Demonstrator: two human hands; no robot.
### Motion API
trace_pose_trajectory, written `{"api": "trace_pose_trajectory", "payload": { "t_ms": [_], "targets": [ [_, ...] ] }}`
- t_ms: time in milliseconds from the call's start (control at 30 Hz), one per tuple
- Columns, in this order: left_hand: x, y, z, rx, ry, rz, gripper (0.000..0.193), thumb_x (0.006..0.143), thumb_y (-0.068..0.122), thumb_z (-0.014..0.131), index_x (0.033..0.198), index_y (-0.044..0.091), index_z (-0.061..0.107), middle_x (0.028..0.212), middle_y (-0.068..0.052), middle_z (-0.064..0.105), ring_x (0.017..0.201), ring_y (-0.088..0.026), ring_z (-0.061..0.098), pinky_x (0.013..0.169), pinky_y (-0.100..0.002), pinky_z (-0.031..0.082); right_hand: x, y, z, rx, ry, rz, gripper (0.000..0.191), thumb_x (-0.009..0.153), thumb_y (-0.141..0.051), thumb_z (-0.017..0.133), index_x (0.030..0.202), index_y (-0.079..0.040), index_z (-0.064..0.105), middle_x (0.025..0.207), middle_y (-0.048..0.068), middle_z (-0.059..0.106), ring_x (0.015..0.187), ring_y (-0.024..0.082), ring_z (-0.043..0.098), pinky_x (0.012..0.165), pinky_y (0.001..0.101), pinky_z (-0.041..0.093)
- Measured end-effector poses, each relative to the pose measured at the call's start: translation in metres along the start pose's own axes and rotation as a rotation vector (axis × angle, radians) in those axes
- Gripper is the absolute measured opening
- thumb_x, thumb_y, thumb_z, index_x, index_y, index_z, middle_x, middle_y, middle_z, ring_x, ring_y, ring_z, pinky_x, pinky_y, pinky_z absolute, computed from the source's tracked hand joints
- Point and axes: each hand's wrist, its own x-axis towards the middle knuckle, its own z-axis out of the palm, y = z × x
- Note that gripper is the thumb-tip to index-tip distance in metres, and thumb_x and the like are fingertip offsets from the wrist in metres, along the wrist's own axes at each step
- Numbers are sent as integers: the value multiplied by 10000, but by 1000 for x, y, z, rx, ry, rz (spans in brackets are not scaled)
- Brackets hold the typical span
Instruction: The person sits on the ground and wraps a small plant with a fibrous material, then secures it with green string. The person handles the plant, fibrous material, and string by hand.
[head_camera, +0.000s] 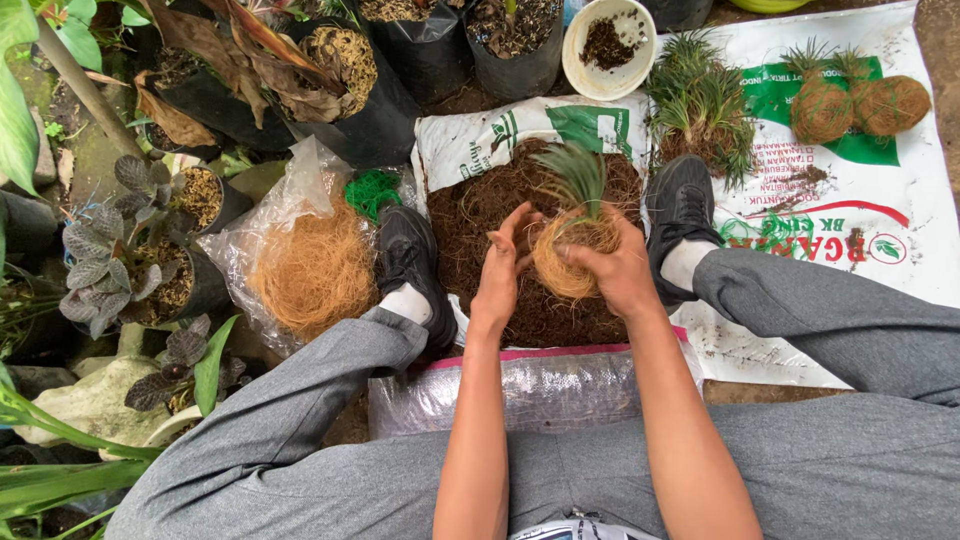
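My right hand grips a ball of tan coconut fibre wrapped round the roots of a small spiky green plant. My left hand presses its fingers against the ball's left side. Both hands hover over a heap of dark brown soil lying on an opened white sack between my two black shoes.
A clear plastic bag of loose tan fibre lies at the left, with green twine beside it. Two finished fibre balls with plants and a clump of small plants rest on a white sack at right. Black pots stand behind.
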Motion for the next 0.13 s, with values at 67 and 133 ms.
{"api": "trace_pose_trajectory", "payload": {
  "t_ms": [67, 133],
  "targets": [
    [2, 23, 8, 95, -87, 9, 1177, 780, 844, 534, 1597, 24, 318, 1549, -157, 434, 1442, -311, 435, 1168, -479, 380, 3, 0, -4, 44, 22, -9, 559, 751, -122, 798, 1267, 3, 623, 1047, 93, 749, 908, 190, 718, 833, 347, 588],
    [-10, 46, 22, 273, -216, 24, 1279, 652, 768, 790, 1560, 11, 303, 1532, -172, 398, 1423, -356, 421, 1158, -523, 408, 3, 1, -6, 2, 18, -39, 535, 767, -129, 788, 1258, 32, 648, 1060, 107, 750, 917, 196, 716, 840, 360, 594]
  ]
}}
